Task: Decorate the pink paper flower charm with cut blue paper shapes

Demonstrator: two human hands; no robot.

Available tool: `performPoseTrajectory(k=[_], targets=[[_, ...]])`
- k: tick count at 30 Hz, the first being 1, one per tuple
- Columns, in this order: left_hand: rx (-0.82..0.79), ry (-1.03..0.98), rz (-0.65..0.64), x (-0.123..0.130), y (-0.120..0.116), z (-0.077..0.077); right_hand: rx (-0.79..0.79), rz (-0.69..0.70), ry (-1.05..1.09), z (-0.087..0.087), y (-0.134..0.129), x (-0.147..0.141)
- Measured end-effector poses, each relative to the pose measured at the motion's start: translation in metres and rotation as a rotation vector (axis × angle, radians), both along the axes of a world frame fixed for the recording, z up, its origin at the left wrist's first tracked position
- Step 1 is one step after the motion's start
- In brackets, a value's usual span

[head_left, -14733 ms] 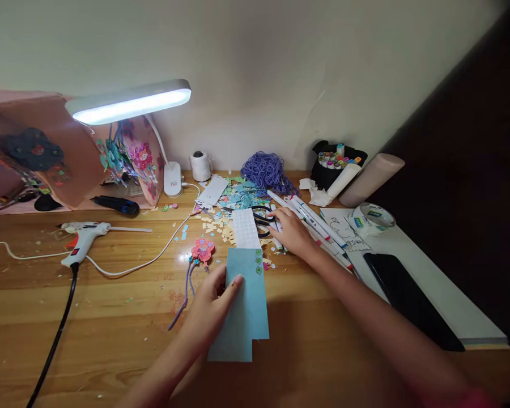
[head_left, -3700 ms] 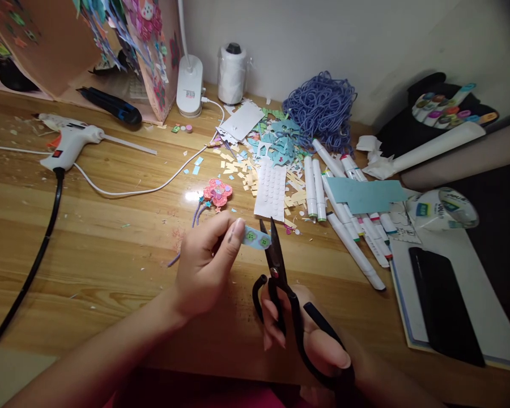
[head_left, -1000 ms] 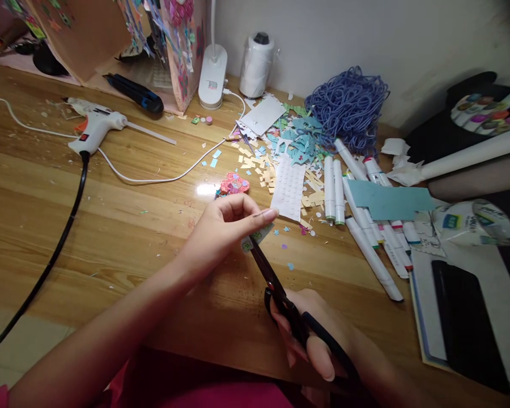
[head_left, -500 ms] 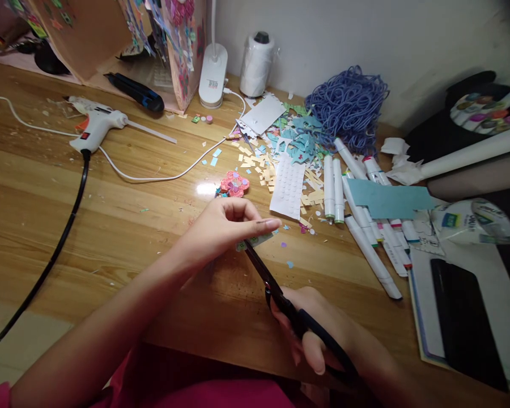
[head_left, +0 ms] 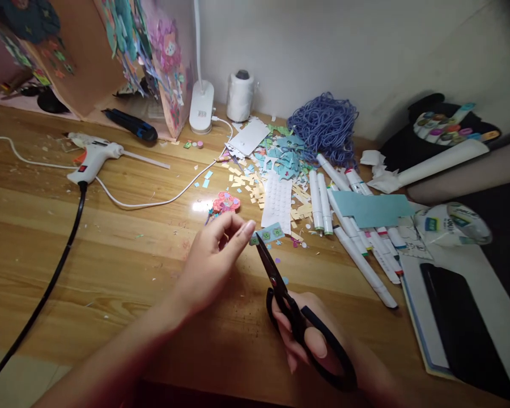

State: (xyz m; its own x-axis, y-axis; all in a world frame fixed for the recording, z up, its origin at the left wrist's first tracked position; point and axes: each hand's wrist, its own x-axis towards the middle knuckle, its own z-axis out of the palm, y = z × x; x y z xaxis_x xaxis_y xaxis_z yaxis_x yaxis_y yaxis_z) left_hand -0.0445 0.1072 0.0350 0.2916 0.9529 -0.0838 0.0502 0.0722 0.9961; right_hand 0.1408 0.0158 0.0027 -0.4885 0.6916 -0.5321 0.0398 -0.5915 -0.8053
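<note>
Between thumb and fingers, my left hand [head_left: 212, 260] pinches the left end of a small light-blue paper strip [head_left: 273, 233] printed with green flower-like shapes. A pair of black scissors [head_left: 280, 286] is in my right hand [head_left: 306, 328], the thumb through one handle loop and the fingers at the other. The blade tips touch or overlap the strip close to my left fingertips; whether they are cutting into it I cannot tell. Just beyond my left hand, a pink-red paper flower [head_left: 226, 202] lies on the wooden table [head_left: 153, 249].
Paper scraps [head_left: 255, 184] surround a white sticker sheet [head_left: 277, 201]. Several markers [head_left: 365, 266] lie under a teal paper piece [head_left: 372, 209]. A glue gun [head_left: 94, 160] and a utility knife [head_left: 130, 124] are at left. Blue cord [head_left: 325, 127], a thread spool [head_left: 240, 96] and a phone-like black slab [head_left: 463, 328] lie about.
My left hand has turned, exposing more of the strip to its right. The scissors have become more upright, their tips now by the left thumb. The whole view has shifted slightly.
</note>
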Motion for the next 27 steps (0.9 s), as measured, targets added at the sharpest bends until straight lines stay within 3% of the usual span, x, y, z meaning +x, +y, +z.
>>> performPoseTrajectory(k=[5,13,22,27], targets=[[-0.011,0.024,-0.089,0.002,-0.007,-0.003,-0.002,-0.078,0.007,0.000,-0.001,-0.003],[0.038,0.011,-0.065,0.003,-0.008,-0.002,0.061,-0.037,0.010,0.005,-0.002,-0.002],[0.064,0.030,-0.070,0.005,-0.012,-0.003,0.099,-0.064,0.086,-0.006,-0.005,-0.008],[0.040,0.020,-0.073,0.007,-0.012,-0.003,0.081,-0.112,0.042,0.004,-0.004,-0.015]])
